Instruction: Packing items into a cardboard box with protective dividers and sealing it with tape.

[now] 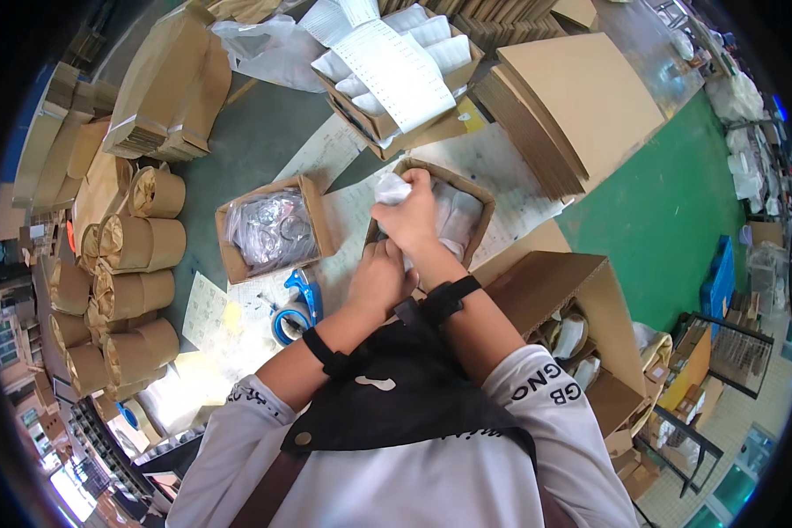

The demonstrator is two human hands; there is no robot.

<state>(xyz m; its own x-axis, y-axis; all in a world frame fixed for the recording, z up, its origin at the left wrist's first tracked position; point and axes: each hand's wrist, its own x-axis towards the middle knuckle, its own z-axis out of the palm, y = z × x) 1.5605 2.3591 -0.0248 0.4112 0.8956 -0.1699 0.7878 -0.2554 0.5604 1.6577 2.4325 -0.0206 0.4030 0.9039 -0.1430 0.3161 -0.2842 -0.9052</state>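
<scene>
In front of me is an open cardboard box [484,220] holding several white wrapped packets [457,214]. Above its far left side, my right hand [414,211] is closed around one white wrapped packet [392,188], whose end sticks out past the fingers. My left hand [381,278] is at the near left edge of the same box. Its fingers are curled, and what they grip, if anything, is hidden.
Left of the box stands a carton of clear plastic bags [273,227], with a blue tape dispenser [297,308] nearer me. A box of white packets under paper sheets [396,75] is beyond. Flat cardboard [581,97] is stacked right; brown paper-wrapped rolls [136,242] line the left.
</scene>
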